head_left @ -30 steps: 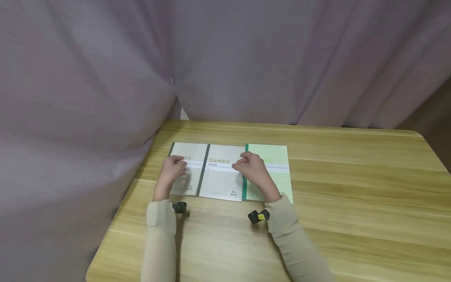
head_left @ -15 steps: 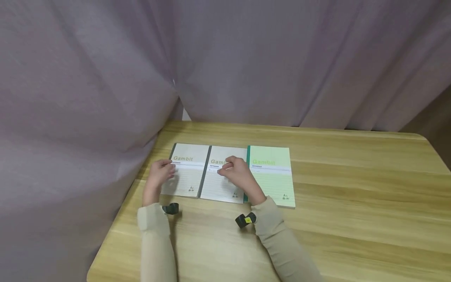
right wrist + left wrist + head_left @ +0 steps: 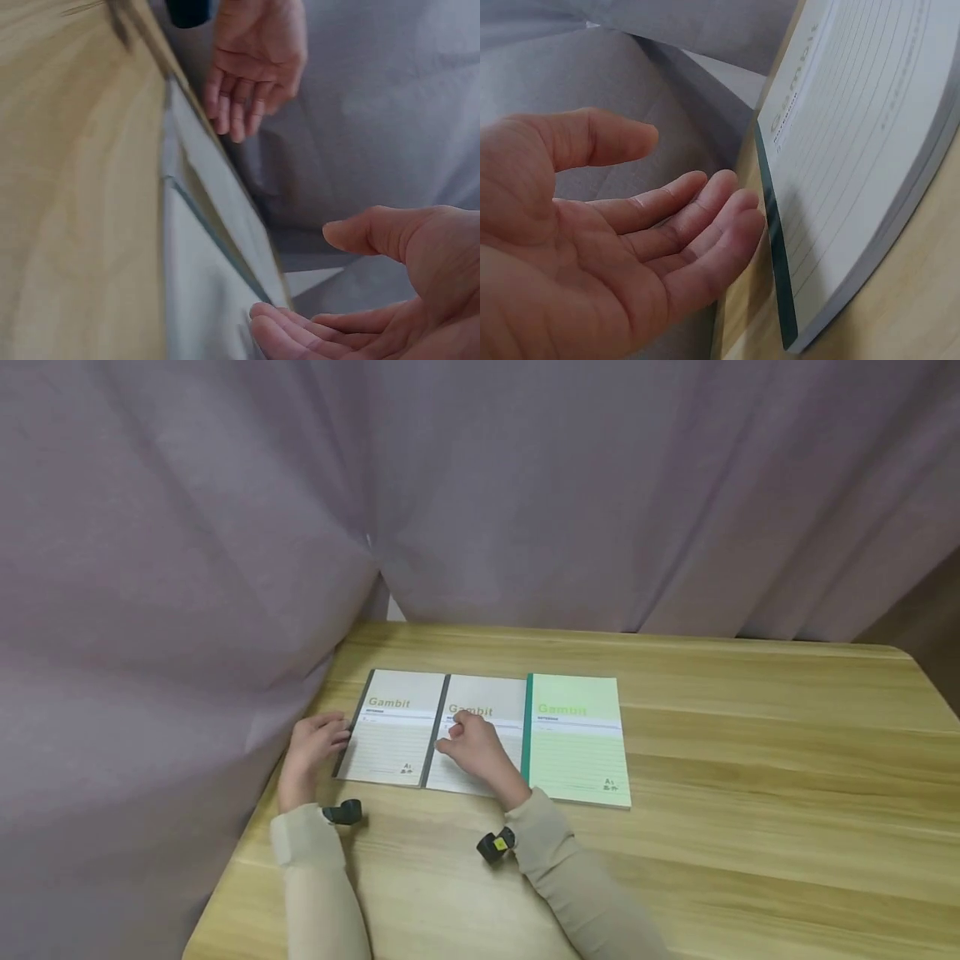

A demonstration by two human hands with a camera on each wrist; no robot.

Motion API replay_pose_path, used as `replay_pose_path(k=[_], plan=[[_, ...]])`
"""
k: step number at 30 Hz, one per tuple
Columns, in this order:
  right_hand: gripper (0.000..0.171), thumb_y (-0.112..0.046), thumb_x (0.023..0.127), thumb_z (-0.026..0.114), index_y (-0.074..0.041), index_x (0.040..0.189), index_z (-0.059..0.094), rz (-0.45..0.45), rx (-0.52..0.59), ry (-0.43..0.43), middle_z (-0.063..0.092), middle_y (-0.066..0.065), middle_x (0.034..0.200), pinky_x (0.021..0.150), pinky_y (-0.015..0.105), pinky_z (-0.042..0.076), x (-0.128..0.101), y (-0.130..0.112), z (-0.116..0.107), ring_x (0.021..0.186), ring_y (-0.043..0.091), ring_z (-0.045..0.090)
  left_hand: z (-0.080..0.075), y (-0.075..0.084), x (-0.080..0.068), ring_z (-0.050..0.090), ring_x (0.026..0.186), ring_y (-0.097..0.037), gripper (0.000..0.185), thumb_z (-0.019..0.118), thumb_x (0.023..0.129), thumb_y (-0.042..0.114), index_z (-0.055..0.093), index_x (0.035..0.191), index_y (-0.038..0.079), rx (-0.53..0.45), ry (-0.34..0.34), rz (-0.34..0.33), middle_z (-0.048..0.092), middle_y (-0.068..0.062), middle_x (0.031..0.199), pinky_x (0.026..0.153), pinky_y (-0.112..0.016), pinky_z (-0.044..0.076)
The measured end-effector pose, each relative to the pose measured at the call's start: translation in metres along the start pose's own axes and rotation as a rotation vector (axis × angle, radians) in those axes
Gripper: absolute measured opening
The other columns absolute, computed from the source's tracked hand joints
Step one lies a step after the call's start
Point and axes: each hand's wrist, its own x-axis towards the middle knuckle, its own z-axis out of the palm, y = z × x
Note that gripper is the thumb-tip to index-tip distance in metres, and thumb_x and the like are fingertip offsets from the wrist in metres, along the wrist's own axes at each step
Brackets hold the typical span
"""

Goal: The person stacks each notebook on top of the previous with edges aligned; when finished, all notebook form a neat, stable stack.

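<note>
Three notebooks lie side by side on the table: a left white notebook (image 3: 386, 743) with a dark spine, a middle white notebook (image 3: 480, 693) and a light green notebook (image 3: 577, 743) with a green spine. My left hand (image 3: 311, 747) is beside the left notebook's spine, and its fingertips (image 3: 746, 229) point at that edge with the thumb apart. Over the middle notebook, near its spine, hovers my right hand (image 3: 480, 747), covering part of the cover. The right wrist view shows its thumb (image 3: 360, 232) spread from the fingers, with nothing between them.
The wooden table (image 3: 750, 760) extends far to the right of the notebooks. A grey-purple curtain (image 3: 525, 510) hangs behind it and along its left side. A small black camera (image 3: 345, 812) sits at the left wrist, another black camera (image 3: 495, 845) at the right.
Both hands have moved left: the left hand from over the left notebook to beyond its spine, the right from the green notebook to the middle one. The notebooks keep their order.
</note>
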Motion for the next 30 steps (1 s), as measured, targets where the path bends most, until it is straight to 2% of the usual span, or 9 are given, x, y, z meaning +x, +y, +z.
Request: replay_pose_path(k=[4, 9, 16, 20, 25, 28, 30], plan=[[0.061, -0.016, 0.087, 0.074, 0.013, 0.136, 0.052, 0.006, 0.002, 0.007, 0.067, 0.020, 0.113, 0.087, 0.042, 0.056, 0.001, 0.001, 0.007, 0.103, 0.034, 0.066, -0.002, -0.002, 0.001, 0.060, 0.105, -0.023, 0.046, 0.049, 0.104, 0.009, 0.044, 0.142, -0.016, 0.003, 0.028, -0.018, 0.052, -0.031, 0.138, 0.092, -0.029, 0.053], [0.062, -0.015, 0.087, 0.074, 0.014, 0.137, 0.050, -0.003, 0.015, 0.011, 0.067, 0.023, 0.115, 0.089, 0.043, 0.056, -0.001, -0.001, 0.007, 0.105, 0.036, 0.067, 0.000, -0.002, 0.006, 0.059, 0.105, -0.020, 0.047, 0.050, 0.104, 0.012, 0.045, 0.143, -0.014, 0.015, 0.016, -0.036, 0.054, -0.029, 0.137, 0.090, -0.026, 0.052], [0.058, -0.017, 0.089, 0.072, 0.013, 0.135, 0.052, -0.035, 0.051, -0.044, 0.064, 0.027, 0.124, 0.094, 0.045, 0.054, -0.009, -0.002, 0.006, 0.111, 0.038, 0.066, 0.002, 0.000, 0.008, 0.062, 0.106, -0.020, 0.047, 0.052, 0.103, 0.011, 0.046, 0.140, -0.016, 0.050, 0.017, -0.061, 0.056, -0.030, 0.135, 0.084, -0.024, 0.054], [0.056, -0.021, 0.090, 0.070, 0.011, 0.134, 0.054, -0.052, 0.048, -0.066, 0.064, 0.026, 0.126, 0.096, 0.044, 0.054, -0.010, -0.003, 0.006, 0.113, 0.037, 0.066, 0.004, 0.001, 0.008, 0.062, 0.108, -0.022, 0.047, 0.053, 0.102, 0.011, 0.047, 0.139, -0.016, 0.089, 0.006, -0.049, 0.057, -0.030, 0.133, 0.081, -0.023, 0.053], [0.057, -0.021, 0.092, 0.068, 0.012, 0.136, 0.052, -0.057, 0.053, -0.104, 0.063, 0.025, 0.129, 0.098, 0.043, 0.052, -0.010, -0.003, 0.007, 0.115, 0.036, 0.065, 0.007, 0.001, 0.008, 0.055, 0.117, -0.033, 0.044, 0.049, 0.102, 0.008, 0.047, 0.139, -0.018, 0.140, -0.008, -0.020, 0.052, -0.034, 0.137, 0.092, -0.035, 0.050], [0.059, -0.021, 0.090, 0.069, 0.012, 0.136, 0.052, -0.053, 0.059, -0.113, 0.063, 0.026, 0.130, 0.099, 0.044, 0.052, -0.011, -0.003, 0.009, 0.115, 0.037, 0.065, 0.007, 0.000, 0.006, 0.050, 0.121, -0.038, 0.043, 0.047, 0.102, 0.005, 0.047, 0.137, -0.019, 0.165, -0.017, -0.003, 0.049, -0.035, 0.138, 0.102, -0.045, 0.046], [0.060, -0.021, 0.090, 0.069, 0.012, 0.137, 0.051, -0.059, 0.061, -0.121, 0.061, 0.027, 0.131, 0.099, 0.044, 0.052, -0.012, -0.004, 0.011, 0.115, 0.037, 0.065, 0.008, -0.001, 0.006, 0.048, 0.122, -0.039, 0.042, 0.047, 0.100, 0.001, 0.047, 0.136, -0.020, 0.178, -0.014, 0.013, 0.048, -0.036, 0.138, 0.105, -0.048, 0.042]])
